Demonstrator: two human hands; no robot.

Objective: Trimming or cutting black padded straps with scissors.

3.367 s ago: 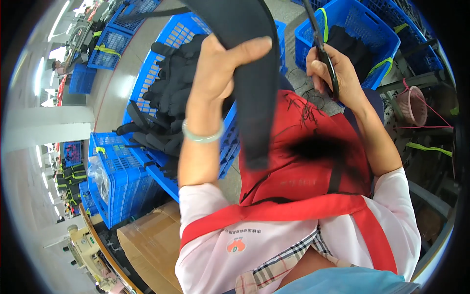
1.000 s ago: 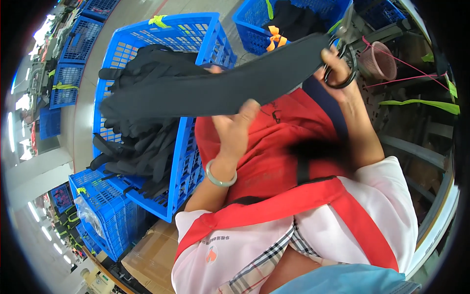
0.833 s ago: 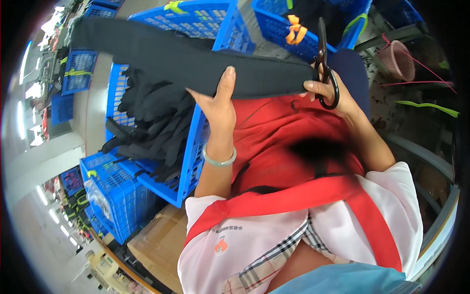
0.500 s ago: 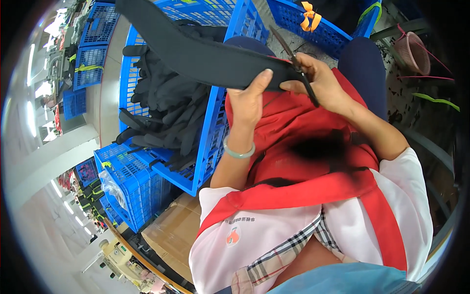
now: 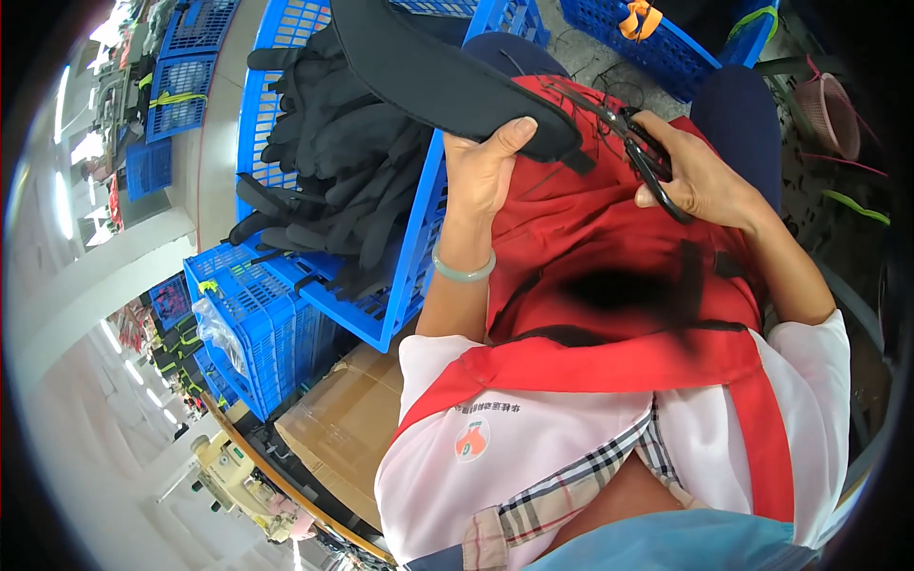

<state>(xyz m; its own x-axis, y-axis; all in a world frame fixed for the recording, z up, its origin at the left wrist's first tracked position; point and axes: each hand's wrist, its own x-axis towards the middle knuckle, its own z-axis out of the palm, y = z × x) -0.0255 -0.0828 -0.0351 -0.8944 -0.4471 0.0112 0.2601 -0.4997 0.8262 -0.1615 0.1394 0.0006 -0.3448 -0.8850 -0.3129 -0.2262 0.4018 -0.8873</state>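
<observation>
A long, curved black padded strip [image 5: 433, 84] is pinched near its right end by my left hand [image 5: 483, 167], thumb on top. The strip reaches up and to the left, over the blue crate. From its right end a small black tab [image 5: 581, 163] sticks out. My right hand [image 5: 703, 179] grips black-handled scissors [image 5: 653, 179], a short gap from that end. Their blades point toward the upper left and look parted, above the red apron [image 5: 562, 224] on my lap. Fingers of my left hand are partly hidden under the strip.
Beside my left arm a blue crate [image 5: 416, 238] holds a pile of similar black pieces [image 5: 347, 157]. Below it stand a blue basket [image 5: 271, 333] and a cardboard box [image 5: 347, 419]. Another blue crate [image 5: 657, 62] and a pink basket [image 5: 836, 114] lie beyond my knees.
The scissors have moved from across the strip's right end to the right, away from it, and their blades now look parted. The strip has shifted right and tilted down; its tabbed end now shows.
</observation>
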